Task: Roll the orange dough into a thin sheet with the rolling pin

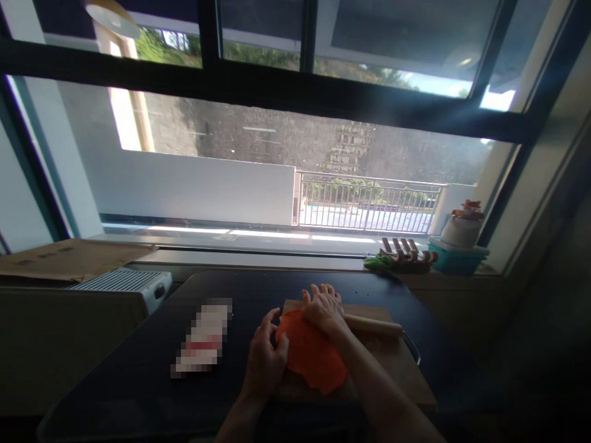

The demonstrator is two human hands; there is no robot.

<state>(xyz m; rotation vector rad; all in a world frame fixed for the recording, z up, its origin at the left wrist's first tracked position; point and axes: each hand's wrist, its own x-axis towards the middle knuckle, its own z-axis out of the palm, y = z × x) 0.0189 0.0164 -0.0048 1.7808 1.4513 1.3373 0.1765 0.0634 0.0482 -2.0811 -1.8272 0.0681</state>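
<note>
A flat, ragged-edged orange sheet (311,354), which looks like rolled dough or modelling clay, lies on a wooden board (392,363). My left hand (266,354) rests at the sheet's left edge. Its thumb and fingers are apart and curve around that edge. Across the far right part of the sheet lies my right hand (324,307), palm down with its fingers spread beyond the far edge. To the right of this hand is a wooden rolling pin (376,326), lying on the board; its left end is hidden behind my right hand.
The board stands on a dark table (148,369). A blurred-out packet (203,341) lies on the left. On the windowsill are a brown rack-like object (404,255) and a teal box (457,255). A white appliance (154,292) and cardboard (69,258) stand at the left.
</note>
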